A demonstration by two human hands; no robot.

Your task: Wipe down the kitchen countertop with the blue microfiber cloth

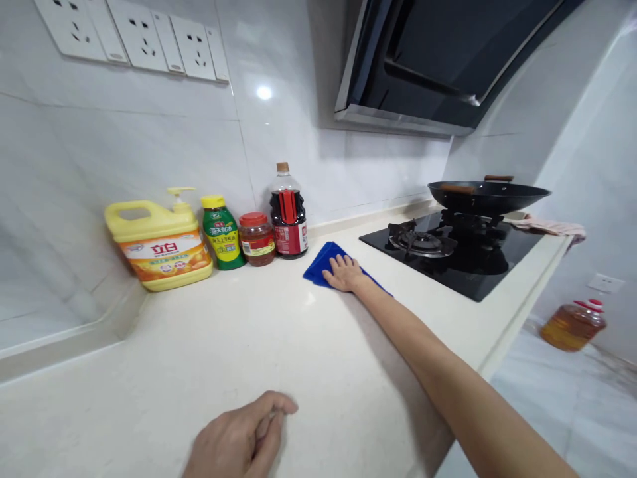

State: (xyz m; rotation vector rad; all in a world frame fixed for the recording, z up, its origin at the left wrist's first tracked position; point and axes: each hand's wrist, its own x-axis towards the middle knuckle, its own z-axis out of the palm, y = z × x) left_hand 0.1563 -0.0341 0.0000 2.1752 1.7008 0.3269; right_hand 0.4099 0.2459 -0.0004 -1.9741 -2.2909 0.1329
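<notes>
My right hand (343, 273) lies flat with its fingers spread on a folded blue cloth (322, 261), pressing it against the pale countertop (209, 345). The cloth sits between the bottles and the stove, and part of it is hidden under the hand and forearm. Nearer to me, at the bottom of the view, my left hand (239, 435) is over the counter with its fingers curled in and the thumb close to the index finger. Nothing shows in it.
Along the wall stand a yellow detergent jug (162, 245), a green sauce bottle (222, 236), a red-lidded jar (257, 240) and a dark sauce bottle (290, 219). A black gas stove (468, 272) bears a wok (488, 197) under the range hood (438, 60). An oil jug (572, 325) is on the floor.
</notes>
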